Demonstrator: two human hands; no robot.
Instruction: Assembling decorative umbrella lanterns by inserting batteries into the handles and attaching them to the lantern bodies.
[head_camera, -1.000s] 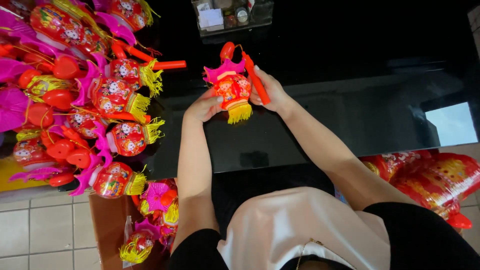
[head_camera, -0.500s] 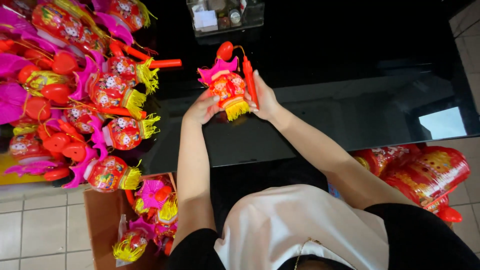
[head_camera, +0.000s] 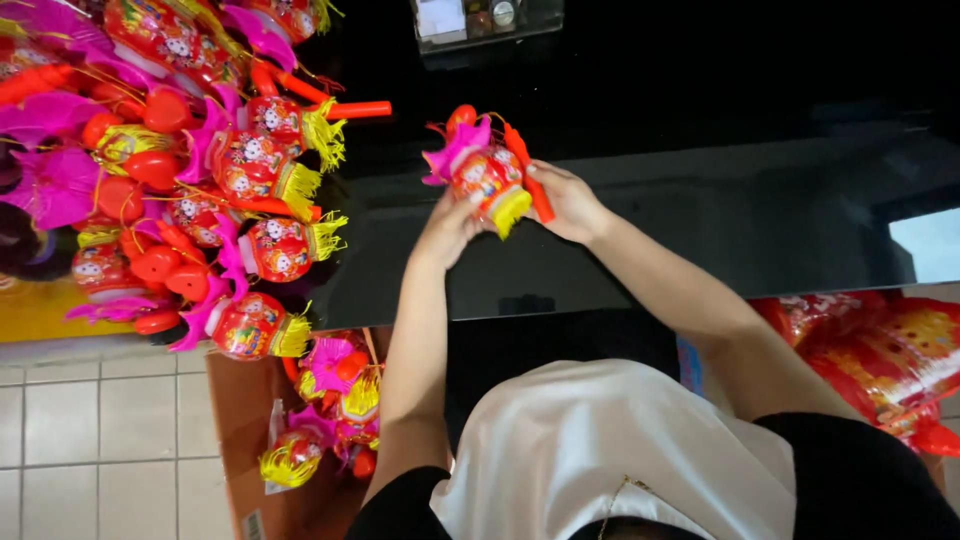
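A small red toy lantern (head_camera: 487, 172) with a pink top and a yellow tassel is held over the black glossy table (head_camera: 700, 210). My left hand (head_camera: 447, 228) grips it from below and my right hand (head_camera: 566, 200) grips its right side, where an orange-red stick handle (head_camera: 528, 170) runs along the fingers. A large pile of similar red, pink and yellow lanterns (head_camera: 200, 170) covers the table's left end, well to the left of my hands.
A cardboard box (head_camera: 300, 430) holding more lanterns stands on the tiled floor (head_camera: 100, 440) at lower left. Red plastic packs (head_camera: 880, 360) lie at lower right. A clear container (head_camera: 485, 20) with small items sits at the table's far edge.
Both hands with the lantern have drifted slightly left and up in the view. The lantern has turned a little in my fingers.
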